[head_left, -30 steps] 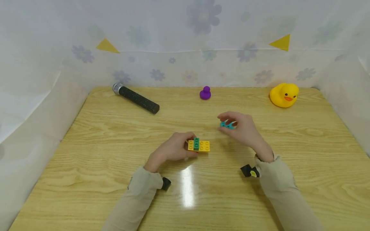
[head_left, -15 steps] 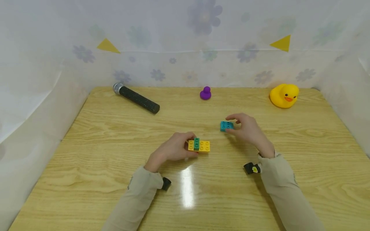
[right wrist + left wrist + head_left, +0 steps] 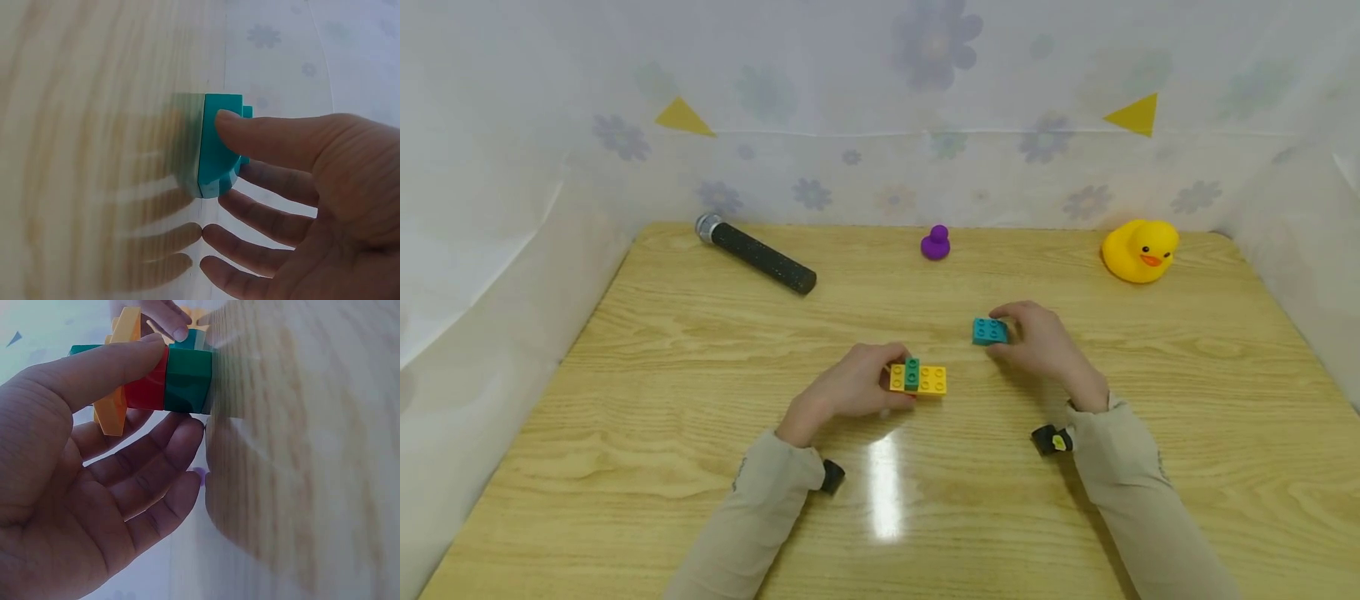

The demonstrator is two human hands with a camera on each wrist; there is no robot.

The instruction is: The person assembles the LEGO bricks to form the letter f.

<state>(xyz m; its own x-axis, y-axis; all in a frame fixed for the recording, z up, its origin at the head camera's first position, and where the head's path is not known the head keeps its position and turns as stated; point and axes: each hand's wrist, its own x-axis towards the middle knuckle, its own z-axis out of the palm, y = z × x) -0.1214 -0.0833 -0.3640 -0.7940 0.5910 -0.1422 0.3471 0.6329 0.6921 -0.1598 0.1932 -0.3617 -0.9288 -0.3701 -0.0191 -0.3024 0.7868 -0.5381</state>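
Note:
My left hand (image 3: 853, 383) grips a stack of toy bricks, thumb on one side and fingers on the other. A yellow brick (image 3: 932, 380) lies crosswise in the stack, topped by a small green brick (image 3: 912, 374). Below it, the left wrist view shows a red brick (image 3: 145, 387) over a green bottom brick (image 3: 189, 378), close to the tabletop. Ahead and to the right, my right hand (image 3: 1037, 340) pinches a teal toy brick (image 3: 987, 332) with studs up. In the right wrist view its thumb presses the flat side of the teal brick (image 3: 220, 140), whose near end is curved.
Along the back of the wooden table (image 3: 662, 500) are a black microphone (image 3: 760, 257), a small purple duck (image 3: 936, 243) and a larger yellow rubber duck (image 3: 1141, 252). A white flowered curtain (image 3: 850, 83) with two yellow triangles hangs behind.
My right hand has drawn back slightly to the right around the teal brick, uncovering more of its studs; the brick looks turned squarer. My left hand and its stack have stayed put.

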